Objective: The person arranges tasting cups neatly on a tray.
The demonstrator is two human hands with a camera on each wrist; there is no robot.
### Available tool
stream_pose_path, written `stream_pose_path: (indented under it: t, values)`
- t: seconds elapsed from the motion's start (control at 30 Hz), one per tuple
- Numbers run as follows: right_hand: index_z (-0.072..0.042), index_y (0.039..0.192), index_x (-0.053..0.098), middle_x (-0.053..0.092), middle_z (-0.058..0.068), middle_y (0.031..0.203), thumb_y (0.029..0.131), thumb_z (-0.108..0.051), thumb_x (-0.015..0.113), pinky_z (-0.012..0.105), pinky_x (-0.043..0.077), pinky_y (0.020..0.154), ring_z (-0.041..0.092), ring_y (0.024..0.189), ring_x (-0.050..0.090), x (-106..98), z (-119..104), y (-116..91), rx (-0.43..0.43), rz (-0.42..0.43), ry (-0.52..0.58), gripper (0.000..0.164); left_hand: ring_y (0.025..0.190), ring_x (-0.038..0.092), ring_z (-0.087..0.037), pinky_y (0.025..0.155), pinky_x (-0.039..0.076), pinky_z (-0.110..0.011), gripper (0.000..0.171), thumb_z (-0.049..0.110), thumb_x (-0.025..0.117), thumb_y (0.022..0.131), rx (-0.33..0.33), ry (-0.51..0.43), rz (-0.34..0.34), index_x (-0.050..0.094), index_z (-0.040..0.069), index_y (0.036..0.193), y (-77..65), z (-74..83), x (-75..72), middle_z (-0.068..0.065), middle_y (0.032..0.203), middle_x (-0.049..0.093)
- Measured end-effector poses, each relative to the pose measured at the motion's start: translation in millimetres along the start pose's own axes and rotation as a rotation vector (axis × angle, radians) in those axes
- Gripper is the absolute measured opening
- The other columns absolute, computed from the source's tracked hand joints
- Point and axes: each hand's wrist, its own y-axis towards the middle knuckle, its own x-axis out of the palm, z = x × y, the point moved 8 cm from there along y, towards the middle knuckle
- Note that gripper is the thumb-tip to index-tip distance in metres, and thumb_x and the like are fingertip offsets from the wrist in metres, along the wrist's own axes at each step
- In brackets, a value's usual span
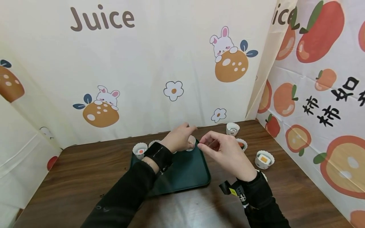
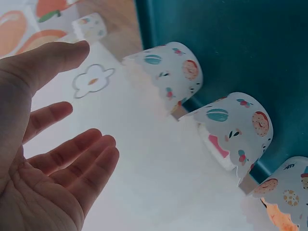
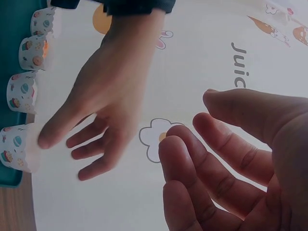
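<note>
Along the far edge of a dark green tray (image 1: pixel 188 177) stands a row of white paper cups with printed pictures. The leftmost cup (image 1: pixel 139 150) holds a white piece with an orange top. My left hand (image 1: pixel 178 139) is over the row, its fingers spread and holding nothing; in the left wrist view a printed cup (image 2: pixel 168 72) sits apart from the fingertips. In the head view this hand partly covers the cup at the right end (image 1: pixel 192 144). To the right, my right hand (image 1: pixel 226 152) hovers with loosely bent fingers and nothing between them.
More paper cups stand on the brown wooden table (image 1: pixel 94 171) right of the tray: one at the back (image 1: pixel 232 129), one partly behind the right hand (image 1: pixel 243 144), and one with a white and yellow piece (image 1: pixel 264 159). Printed cloth (image 1: pixel 151 79) hangs behind and at the sides.
</note>
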Motion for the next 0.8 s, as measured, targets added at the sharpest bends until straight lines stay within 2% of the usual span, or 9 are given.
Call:
stream_pose_path:
  t: [0.27, 0.47, 0.6, 0.8]
  values:
    - [-0.021, 0.103, 0.075, 0.072, -0.013, 0.085, 0.099, -0.029, 0.079, 0.026, 0.054, 0.071, 0.006, 0.076, 0.064, 2.4, 0.5, 0.8, 0.009, -0.013, -0.012, 0.009, 0.106, 0.064, -0.025, 0.092, 0.060, -0.041, 0.059, 0.027, 0.083, 0.096, 0.050, -0.084, 0.138, 0.060, 0.010, 0.148, -34.2, -1.0, -27.3, -0.015, 0.133, 0.065]
    - [-0.023, 0.103, 0.075, 0.073, -0.012, 0.086, 0.100, -0.024, 0.078, 0.026, 0.054, 0.073, 0.006, 0.077, 0.064, 4.4, 1.2, 0.5, 0.005, -0.020, -0.014, 0.005, 0.107, 0.066, -0.025, 0.093, 0.061, -0.041, 0.057, 0.031, 0.083, 0.096, 0.044, -0.071, 0.240, 0.063, 0.012, 0.145, -62.6, -6.5, -43.5, -0.012, 0.129, 0.066]
    - [-0.024, 0.104, 0.075, 0.073, -0.013, 0.087, 0.100, -0.028, 0.078, 0.026, 0.054, 0.073, 0.005, 0.077, 0.064, 5.8, 2.0, 0.6, 0.014, -0.025, -0.021, 0.007, 0.103, 0.068, -0.025, 0.091, 0.061, -0.042, 0.054, 0.027, 0.085, 0.094, 0.053, -0.072, 0.316, 0.065, 0.011, 0.142, -86.0, -8.2, -51.3, -0.011, 0.124, 0.067]
    - [-0.021, 0.105, 0.075, 0.072, -0.015, 0.088, 0.100, -0.034, 0.078, 0.026, 0.054, 0.072, 0.004, 0.077, 0.064, 9.4, 2.3, 0.7, 0.011, -0.039, -0.015, 0.014, 0.109, 0.069, -0.026, 0.090, 0.062, -0.043, 0.052, 0.024, 0.087, 0.092, 0.043, -0.074, 0.401, 0.068, 0.009, 0.138, -125.7, -10.7, -57.5, -0.010, 0.126, 0.068]
